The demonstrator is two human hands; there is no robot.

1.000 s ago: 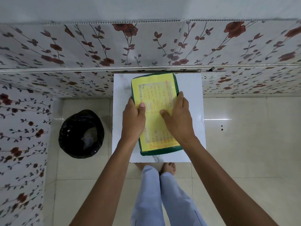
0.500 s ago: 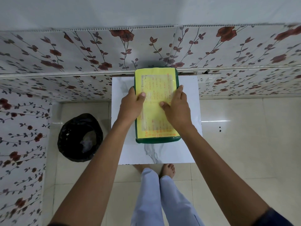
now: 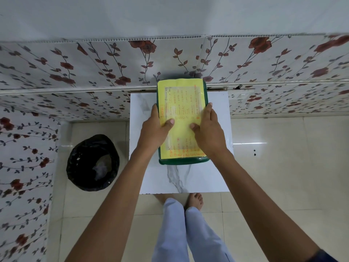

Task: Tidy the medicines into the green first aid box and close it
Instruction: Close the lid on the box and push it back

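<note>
The green first aid box (image 3: 184, 161) lies shut on a small white marble-patterned table (image 3: 188, 178); a yellow sheet with orange handwriting (image 3: 181, 103) covers its lid. My left hand (image 3: 154, 131) grips the box's left side with the thumb pressed on the lid. On the right side my right hand (image 3: 208, 129) holds it the same way, thumb on the yellow sheet. The box's far end reaches the wall edge of the table. No medicines are visible outside the box.
A round bin lined with a black bag (image 3: 93, 163) stands on the tiled floor left of the table. Floral wall panels (image 3: 94, 69) run behind and to the left. My legs and bare feet (image 3: 195, 201) are under the table's near edge.
Both hands have slid the shut box away from me across the table toward the wall. The table's near part is now bare.
</note>
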